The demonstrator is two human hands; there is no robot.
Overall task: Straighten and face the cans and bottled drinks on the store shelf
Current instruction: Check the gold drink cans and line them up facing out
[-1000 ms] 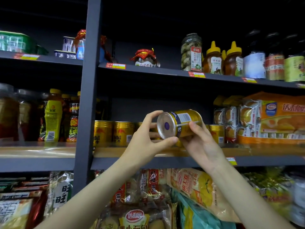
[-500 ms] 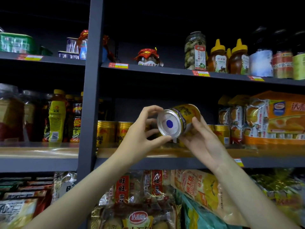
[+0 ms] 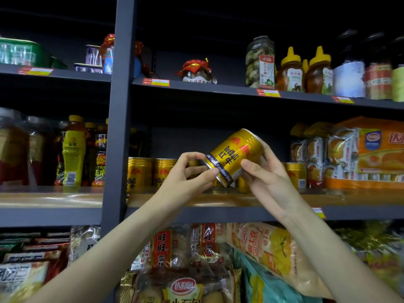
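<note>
While we look up at the shelving, these lines run from nearest to farthest, all placed against the held can.

Snack bags (image 3: 185, 287): we see them below the can, on the lower level, nearest to us.
Left hand (image 3: 185, 178): left of the can; we see its thumb and curled fingers pinch the can's lower rim.
Right hand (image 3: 265, 176): right of the can; thumb in front and fingers behind, it grips the can's side.
Can (image 3: 235, 156): gold, held in the air between both hands, tilted with its top up and to the right, its red and blue label toward us, clear of the shelf.
Shelf (image 3: 218, 199): the wooden board just under the can.
Row of cans (image 3: 150, 173): upright on the shelf, behind and left of the held can; one more gold can (image 3: 295, 174) stands to its right.
Bottles (image 3: 73, 149): well left of the can, past the dark post (image 3: 118, 127).
Honey bottles (image 3: 306, 71): above and right of the can, on the upper level.
</note>
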